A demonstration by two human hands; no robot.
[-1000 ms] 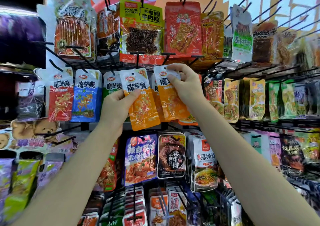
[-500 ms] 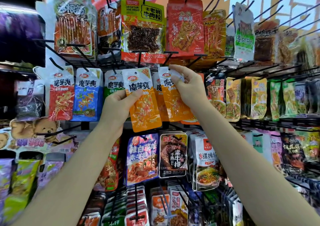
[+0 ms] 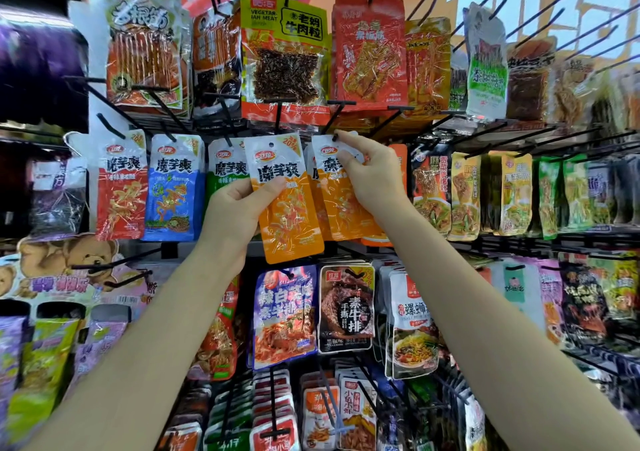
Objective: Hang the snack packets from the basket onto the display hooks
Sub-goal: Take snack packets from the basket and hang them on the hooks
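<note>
While both arms are raised to the rack, an orange packet (image 3: 289, 205) is clasped at its left edge by the left hand (image 3: 235, 213), free of any hook. A second orange packet (image 3: 341, 191) is pinched at its white top by the right hand (image 3: 372, 177), at the tip of a black hook (image 3: 341, 118).

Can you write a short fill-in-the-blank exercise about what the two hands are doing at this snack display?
1. The left hand holds a loose packet whose lower part is coloured ____.
2. The right hand pinches the top of an orange packet at the tip of a black ____.
3. Left of the blue packet hangs a ____ packet.

Missing words: orange; hook; red
</note>
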